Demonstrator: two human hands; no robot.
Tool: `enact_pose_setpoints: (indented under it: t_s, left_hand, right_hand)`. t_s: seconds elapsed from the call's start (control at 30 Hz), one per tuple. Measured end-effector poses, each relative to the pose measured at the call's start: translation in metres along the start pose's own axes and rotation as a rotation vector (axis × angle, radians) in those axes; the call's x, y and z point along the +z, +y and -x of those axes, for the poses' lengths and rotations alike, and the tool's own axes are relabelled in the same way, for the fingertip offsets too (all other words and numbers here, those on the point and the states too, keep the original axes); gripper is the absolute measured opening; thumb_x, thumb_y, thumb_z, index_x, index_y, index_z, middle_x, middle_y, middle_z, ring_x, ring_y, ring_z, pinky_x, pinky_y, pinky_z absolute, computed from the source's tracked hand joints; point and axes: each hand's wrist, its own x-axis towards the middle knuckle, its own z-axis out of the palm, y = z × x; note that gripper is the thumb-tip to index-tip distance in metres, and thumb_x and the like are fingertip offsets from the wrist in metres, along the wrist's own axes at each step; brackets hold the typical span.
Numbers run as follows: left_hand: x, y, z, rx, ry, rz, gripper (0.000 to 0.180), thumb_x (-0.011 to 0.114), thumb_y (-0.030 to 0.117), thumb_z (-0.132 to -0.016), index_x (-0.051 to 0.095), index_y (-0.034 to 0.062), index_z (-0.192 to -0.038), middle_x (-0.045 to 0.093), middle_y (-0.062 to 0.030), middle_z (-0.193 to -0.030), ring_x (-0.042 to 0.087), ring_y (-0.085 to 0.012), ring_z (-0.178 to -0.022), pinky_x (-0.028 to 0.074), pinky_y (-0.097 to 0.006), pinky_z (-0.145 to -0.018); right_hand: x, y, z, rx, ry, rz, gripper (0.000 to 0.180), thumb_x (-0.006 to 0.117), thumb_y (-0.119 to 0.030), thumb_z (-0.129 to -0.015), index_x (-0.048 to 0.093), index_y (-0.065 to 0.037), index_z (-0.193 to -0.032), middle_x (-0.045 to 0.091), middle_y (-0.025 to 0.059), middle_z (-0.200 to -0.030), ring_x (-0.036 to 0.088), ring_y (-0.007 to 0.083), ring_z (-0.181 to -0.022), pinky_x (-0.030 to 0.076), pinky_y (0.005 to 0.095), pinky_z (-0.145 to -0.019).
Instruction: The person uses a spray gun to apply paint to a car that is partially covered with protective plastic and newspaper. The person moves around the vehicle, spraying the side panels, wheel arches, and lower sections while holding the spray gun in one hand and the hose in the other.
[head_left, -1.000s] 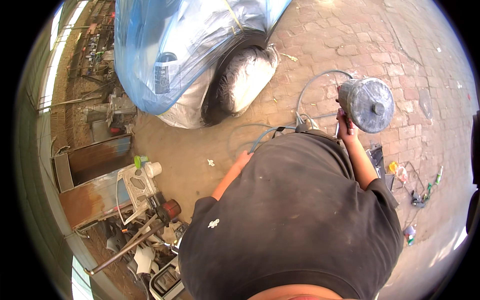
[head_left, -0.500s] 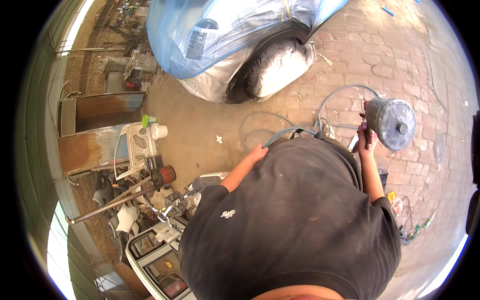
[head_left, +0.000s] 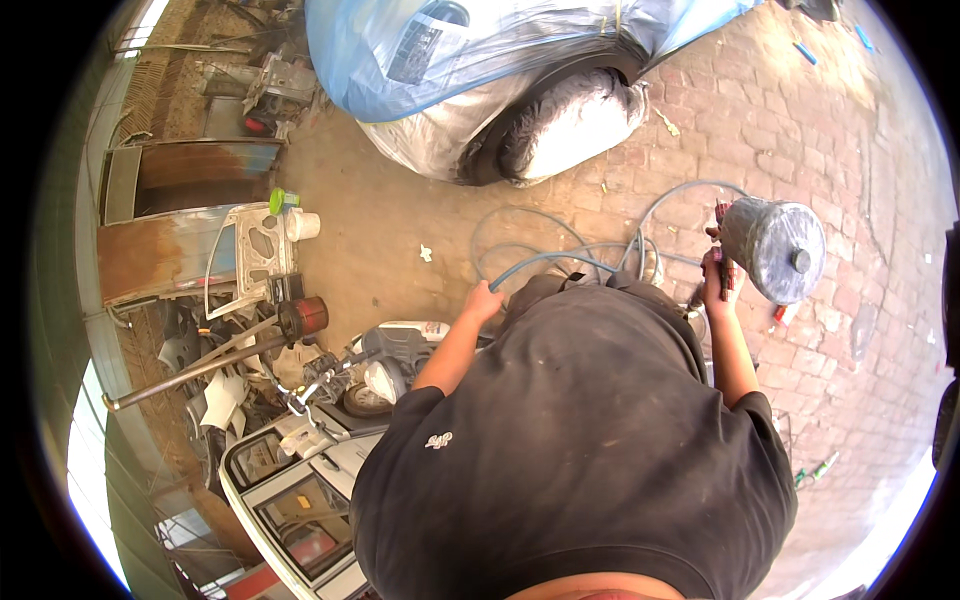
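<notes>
Rust-streaked metal panels lie along the left side, with a pale perforated panel next to them. Near its upper end stand a green container and a white tub. Below are a red cylinder, a long pole and a windowed white vehicle. Two blue sticks lie on the brick paving, upper right.

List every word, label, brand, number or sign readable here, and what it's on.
None can be read.
Dark shirt: white emblem, too small to read.
White panel near the left hand: any marks too blurred.
Grey cup at the right hand: no lettering made out.
</notes>
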Motion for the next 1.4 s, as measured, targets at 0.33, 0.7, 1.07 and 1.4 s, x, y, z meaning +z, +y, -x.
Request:
enact_pose_setpoints:
  t_s: [0.33, 0.7, 1.07, 1.4]
  left_hand:
    - [-0.049, -0.141, -0.053, -0.222, 0.354, 0.119, 0.032, 0.061, 0.029, -0.084, 0.065, 0.0036, -0.102, 0.068, -0.0215, -0.099, 0.063, -0.041, -0.096, 0.049, -0.049, -0.084]
    - [-0.134, -0.315, -0.115, -0.394, 0.794, 0.567, 0.027, 0.064, 0.03, -0.084, 0.066, 0.0045, -0.093, 0.067, -0.0184, -0.091, 0.063, -0.0395, -0.088, 0.048, -0.048, -0.077]
    - [-0.136, -0.456, -0.108, -0.757, 0.9, 0.775, 0.029, 0.061, 0.032, -0.087, 0.063, 0.0027, -0.088, 0.065, -0.0189, -0.083, 0.062, -0.0398, -0.083, 0.047, -0.048, -0.072]
    - [-0.204, -0.649, -0.247, -0.829, 0.815, 0.772, 0.034, 0.057, 0.026, -0.085, 0.062, -0.0038, -0.1, 0.065, -0.0284, -0.096, 0.061, -0.047, -0.093, 0.047, -0.052, -0.081]
  right_hand:
    - [0.131, -0.123, -0.037, -0.066, -0.279, -0.187, 0.034, 0.051, -0.012, -0.093, 0.05, 0.001, -0.125, 0.043, -0.0029, -0.061, 0.035, 0.0056, -0.052, 0.025, 0.0225, -0.047]
    - [0.367, -0.262, -0.059, -0.064, -0.601, -0.395, 0.047, 0.054, -0.013, -0.09, 0.04, -0.004, -0.134, 0.048, 0.0033, -0.076, 0.043, 0.0098, -0.065, 0.033, 0.023, -0.056]
    - [0.631, -0.355, -0.019, 0.077, -1.005, -0.563, 0.062, 0.054, -0.007, -0.081, 0.033, -0.003, -0.139, 0.05, 0.0156, -0.126, 0.047, 0.0132, -0.063, 0.04, 0.0244, -0.051]
    - [0.902, -0.368, -0.015, -0.065, -1.093, -0.541, 0.057, 0.056, -0.012, -0.083, 0.037, 0.002, -0.135, 0.052, 0.0156, -0.125, 0.049, 0.0141, -0.063, 0.04, 0.025, -0.053]
